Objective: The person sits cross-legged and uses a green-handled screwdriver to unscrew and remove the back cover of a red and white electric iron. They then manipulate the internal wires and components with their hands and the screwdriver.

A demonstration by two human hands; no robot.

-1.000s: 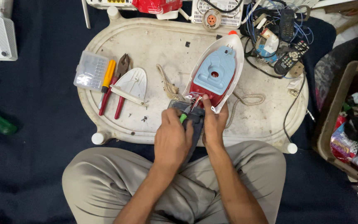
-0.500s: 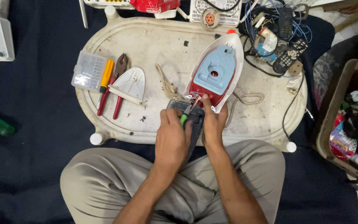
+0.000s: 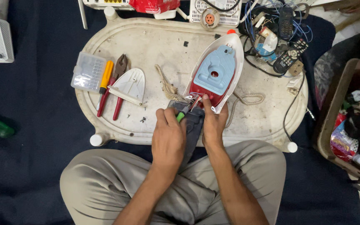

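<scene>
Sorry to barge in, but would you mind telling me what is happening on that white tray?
A person sits cross-legged on a dark cloth, working on an opened clothes iron lying on an overturned white tray. The left hand holds a green-handled screwdriver with its tip at the iron's rear, while the right hand steadies that end. The iron's detached white cover, red-handled pliers, a yellow-handled screwdriver and a clear plastic box lie to the left.
</scene>
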